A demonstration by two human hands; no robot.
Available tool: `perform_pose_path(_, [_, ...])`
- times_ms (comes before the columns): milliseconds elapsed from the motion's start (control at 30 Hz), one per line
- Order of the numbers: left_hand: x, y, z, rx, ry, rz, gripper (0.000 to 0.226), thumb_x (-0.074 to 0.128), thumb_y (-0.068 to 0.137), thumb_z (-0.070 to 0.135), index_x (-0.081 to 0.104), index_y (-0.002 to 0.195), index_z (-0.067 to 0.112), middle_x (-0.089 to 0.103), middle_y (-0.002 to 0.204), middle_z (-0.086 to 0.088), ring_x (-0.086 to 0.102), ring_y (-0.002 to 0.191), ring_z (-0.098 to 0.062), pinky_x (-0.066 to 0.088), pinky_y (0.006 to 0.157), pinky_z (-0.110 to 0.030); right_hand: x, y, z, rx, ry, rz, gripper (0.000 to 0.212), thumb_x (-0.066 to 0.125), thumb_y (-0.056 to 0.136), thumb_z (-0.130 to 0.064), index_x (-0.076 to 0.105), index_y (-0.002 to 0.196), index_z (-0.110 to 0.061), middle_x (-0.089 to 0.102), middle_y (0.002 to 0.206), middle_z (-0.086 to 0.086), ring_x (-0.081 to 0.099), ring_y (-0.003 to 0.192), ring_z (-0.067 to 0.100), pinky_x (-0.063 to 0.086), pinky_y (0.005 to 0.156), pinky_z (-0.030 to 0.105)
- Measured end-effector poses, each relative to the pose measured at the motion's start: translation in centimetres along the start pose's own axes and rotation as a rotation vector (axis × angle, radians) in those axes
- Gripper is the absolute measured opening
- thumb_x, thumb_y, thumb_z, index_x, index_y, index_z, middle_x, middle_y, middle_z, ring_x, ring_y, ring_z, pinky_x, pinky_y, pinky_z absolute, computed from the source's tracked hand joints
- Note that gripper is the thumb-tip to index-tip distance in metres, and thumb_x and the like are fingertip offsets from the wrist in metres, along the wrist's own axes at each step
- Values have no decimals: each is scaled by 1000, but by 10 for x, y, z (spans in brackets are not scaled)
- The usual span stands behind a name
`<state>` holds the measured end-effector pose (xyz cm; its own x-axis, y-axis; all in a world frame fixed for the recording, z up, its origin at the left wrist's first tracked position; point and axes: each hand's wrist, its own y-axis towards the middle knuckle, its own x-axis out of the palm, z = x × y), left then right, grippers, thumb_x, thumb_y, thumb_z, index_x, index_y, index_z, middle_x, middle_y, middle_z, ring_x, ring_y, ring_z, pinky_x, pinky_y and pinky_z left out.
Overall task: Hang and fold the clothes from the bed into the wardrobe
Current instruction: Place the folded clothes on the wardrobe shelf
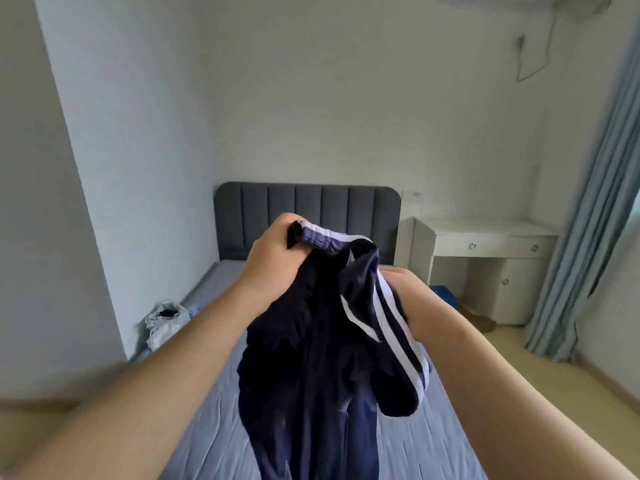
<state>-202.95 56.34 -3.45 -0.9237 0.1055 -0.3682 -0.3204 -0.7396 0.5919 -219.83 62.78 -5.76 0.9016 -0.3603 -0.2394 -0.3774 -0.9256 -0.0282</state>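
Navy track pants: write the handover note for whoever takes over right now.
Left hand grips the elastic waistband of the navy track pants, held up over the bed.
Right hand sits against the white-striped side, its fingers hidden by fabric; grip unclear.
Done: pants picked up, legs hanging.
Left: fold or hang them and put them in the wardrobe, which is out of view.

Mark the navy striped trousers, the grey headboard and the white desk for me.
Navy track trousers with white side stripes (311,358), head view, on the hanging dark fabric.
Grey padded headboard (256,216), head view, on a left panel.
White desk with drawers (502,245), head view, on its drawer front.
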Motion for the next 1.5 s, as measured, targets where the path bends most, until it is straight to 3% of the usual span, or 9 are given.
perform_pose_path(67, [-9,13,14,17,122,-19,5,53,91,25,51,93,22,58,84,10,52,74,-4,41,66,-21,1,-7,-21,-79,203,62,20,51,86,-7,65,74,-14,61,65,1,54,64,17,43,61,23])
perform_pose_path(267, [-21,36,40,-23,309,-90,17,59,89,33,47,91,21,53,80,7,51,69,-9,39,55,-23,10,-19,-67,-384,99,-201,22,62,87,-27,60,109,-29,69,97,-10,66,88,8,47,72,23])
perform_pose_path(367, [-32,48,49,-3,299,-74,20,63,85,32,45,82,24,53,81,7,50,70,-7,38,56,-22,16,-19,-75,-445,45,-174,32,66,84,-16,56,108,-34,67,104,-6,67,91,9,49,68,20])
perform_pose_path(533, [-45,57,52,47,279,-97,28,71,78,37,43,77,31,56,80,9,54,71,-5,38,55,-21,22,-16,-90,-548,136,16,15,54,93,-13,65,90,-22,70,88,7,67,87,23,53,84,38])
perform_pose_path(700, [-49,53,34,-41,-8,-367,32,78,73,27,56,96,34,67,94,9,66,80,-1,52,69,-19,19,-8,-106,-560,179,146,20,50,95,-16,61,80,-23,65,80,0,61,80,18,53,78,37])
perform_pose_path(867, [-64,58,18,-142,118,-628,26,76,75,20,65,94,35,70,94,13,67,85,-2,52,71,-15,10,-4,-127,-528,224,185,16,52,94,-17,60,81,-21,62,82,4,59,83,21,51,79,38])
perform_pose_path(1167, [-114,88,28,-299,261,-371,19,68,83,14,65,101,17,67,94,-4,63,87,-20,55,78,-32,-30,-8,-159,-467,396,327,15,52,94,-23,59,85,-13,59,89,6,56,85,22,51,87,42])
perform_pose_path(1367, [-144,102,66,-235,-376,-86,18,59,84,-6,63,90,10,66,81,-5,66,61,-13,55,53,-21,-52,-17,-169,-432,555,337,17,58,92,-29,64,81,-18,67,81,-2,63,72,15,52,61,27])
perform_pose_path(1500, [-165,103,78,-159,-767,-136,19,57,85,16,76,80,13,73,80,-2,70,67,-11,55,55,-22,-68,-26,-180,-412,626,-2,32,55,91,-40,74,93,-14,74,94,3,71,85,18,56,65,31])
